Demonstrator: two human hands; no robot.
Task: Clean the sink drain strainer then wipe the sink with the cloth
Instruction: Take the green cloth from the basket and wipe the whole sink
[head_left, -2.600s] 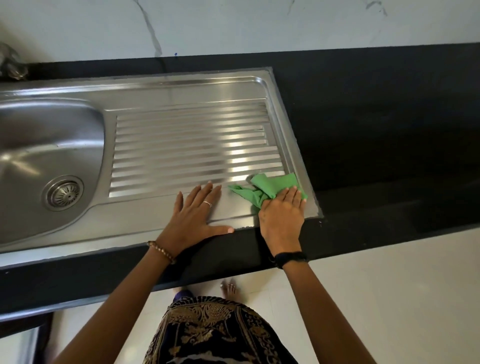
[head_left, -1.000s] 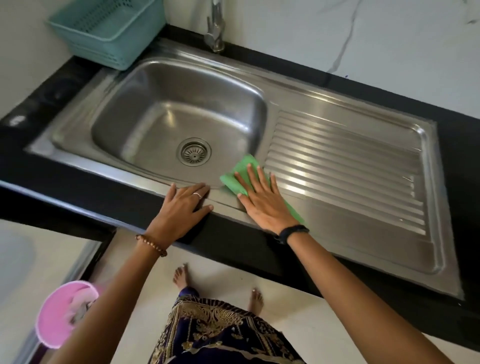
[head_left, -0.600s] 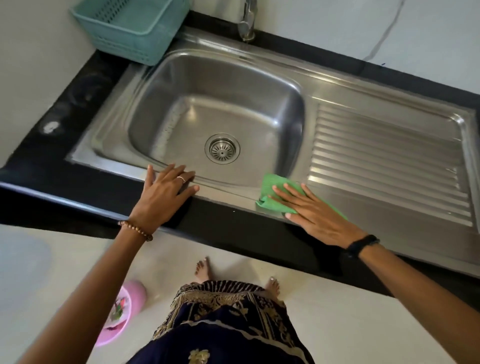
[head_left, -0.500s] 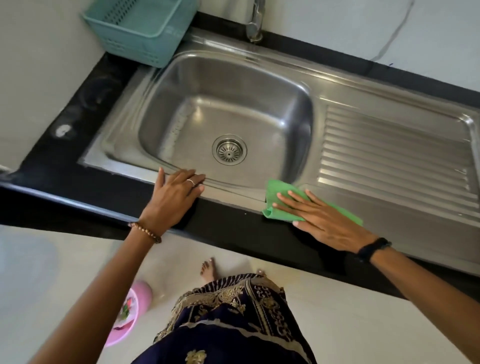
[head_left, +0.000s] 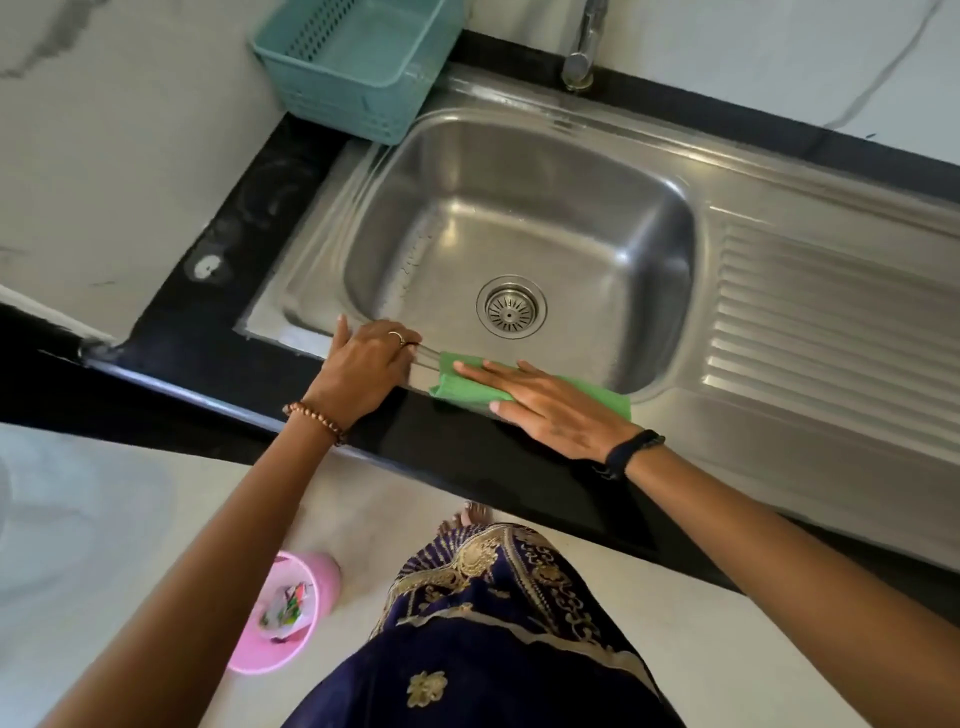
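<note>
1. Stainless steel sink (head_left: 810, 171) with a rectangular basin and a ribbed drainboard on its right, set into a black stone countertop (head_left: 218, 249).
2. Round perforated metal drain strainer (head_left: 511, 306) seated in the basin floor, near the basin's front wall.
3. Flat folded green cloth (head_left: 462, 387) lies on the sink's front rim, just in front of the basin, its near edge reaching the countertop's front edge.
4. Right hand (head_left: 550, 410) flat on the cloth, palm down, fingers extended and slightly spread, pointing left along the rim; black band on the wrist.
5. Left hand (head_left: 363, 366) rests on the front rim near the sink's front-left corner, fingers curled over the basin lip, holding nothing; ring on one finger, bead bracelet on the wrist. Fingertips just beside the cloth's left end.
6. Teal slotted plastic basket (head_left: 358, 57) at the countertop's back-left corner, touching the sink rim.
7. Chrome faucet base (head_left: 579, 67) on the back rim.
8. Pink plastic bin (head_left: 283, 616) on the floor, wrappers inside.
</note>
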